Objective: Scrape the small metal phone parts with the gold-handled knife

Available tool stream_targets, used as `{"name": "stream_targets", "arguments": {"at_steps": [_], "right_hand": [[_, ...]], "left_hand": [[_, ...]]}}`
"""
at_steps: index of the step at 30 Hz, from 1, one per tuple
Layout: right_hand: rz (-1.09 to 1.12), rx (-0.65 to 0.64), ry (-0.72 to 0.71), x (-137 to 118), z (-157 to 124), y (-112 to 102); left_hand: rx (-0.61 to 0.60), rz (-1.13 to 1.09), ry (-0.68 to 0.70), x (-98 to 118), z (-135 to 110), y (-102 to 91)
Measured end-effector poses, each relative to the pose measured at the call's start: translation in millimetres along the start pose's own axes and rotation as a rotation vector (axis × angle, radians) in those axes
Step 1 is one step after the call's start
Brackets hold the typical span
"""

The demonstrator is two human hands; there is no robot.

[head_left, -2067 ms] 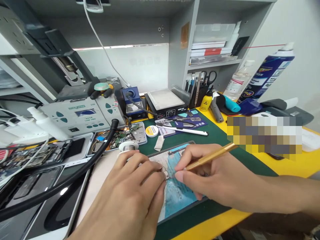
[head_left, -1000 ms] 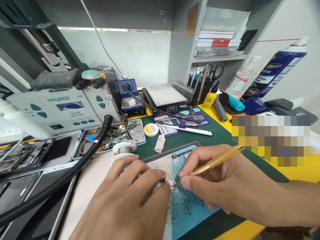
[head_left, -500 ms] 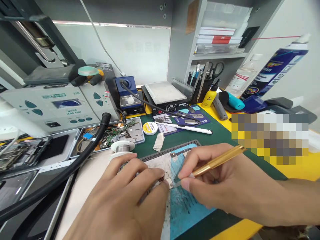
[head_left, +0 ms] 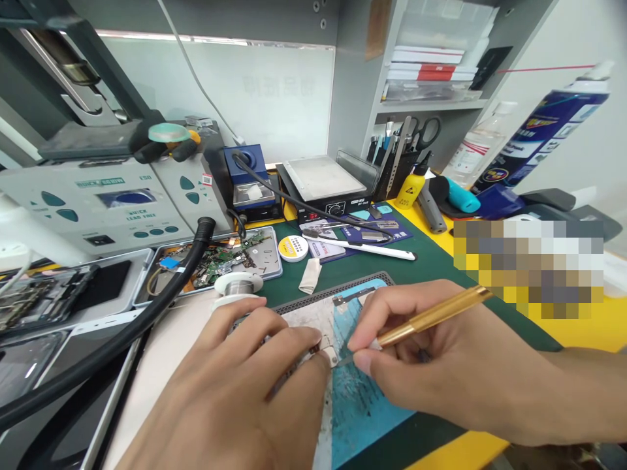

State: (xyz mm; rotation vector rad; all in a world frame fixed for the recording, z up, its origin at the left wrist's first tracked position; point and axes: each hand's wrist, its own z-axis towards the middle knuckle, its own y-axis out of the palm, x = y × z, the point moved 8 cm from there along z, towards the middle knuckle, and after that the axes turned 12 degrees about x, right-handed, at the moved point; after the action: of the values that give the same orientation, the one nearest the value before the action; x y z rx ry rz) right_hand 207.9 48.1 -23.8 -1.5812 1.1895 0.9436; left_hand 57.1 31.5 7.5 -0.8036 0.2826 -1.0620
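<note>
Apparently, in the head view, work is under way: your left hand (head_left: 240, 385) curls over and holds a small part (head_left: 332, 358) on the pad (head_left: 365, 405); your right hand (head_left: 421, 359) pinches a gold-handled tool (head_left: 435, 316), tip beside it. What's finished or left isn't clear. The spool (head_left: 239, 287) crowds your left side; the green mat (head_left: 435, 271) gives room beyond your right.

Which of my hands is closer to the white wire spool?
Left. Your left hand is just in front of the white wire spool; your right hand is farther off to its right.
</note>
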Motion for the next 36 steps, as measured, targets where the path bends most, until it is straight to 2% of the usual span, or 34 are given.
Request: {"name": "stream_targets", "arguments": {"at_steps": [4,18,36], "right_hand": [[0.000,-0.005,-0.017,-2.5,1.7,0.5],[-0.006,-0.006,-0.034,-3.5,3.2,0.7],[-0.010,-0.003,-0.044,-3.1,1.8,0.7]], "left_hand": [[-0.016,-0.036,-0.031,-2.3,0.4,0.6],[0.008,0.026,0.026,-0.6,0.0,-0.2],[0.013,0.041,0.022,-1.1,-2.6,-0.2]]}}
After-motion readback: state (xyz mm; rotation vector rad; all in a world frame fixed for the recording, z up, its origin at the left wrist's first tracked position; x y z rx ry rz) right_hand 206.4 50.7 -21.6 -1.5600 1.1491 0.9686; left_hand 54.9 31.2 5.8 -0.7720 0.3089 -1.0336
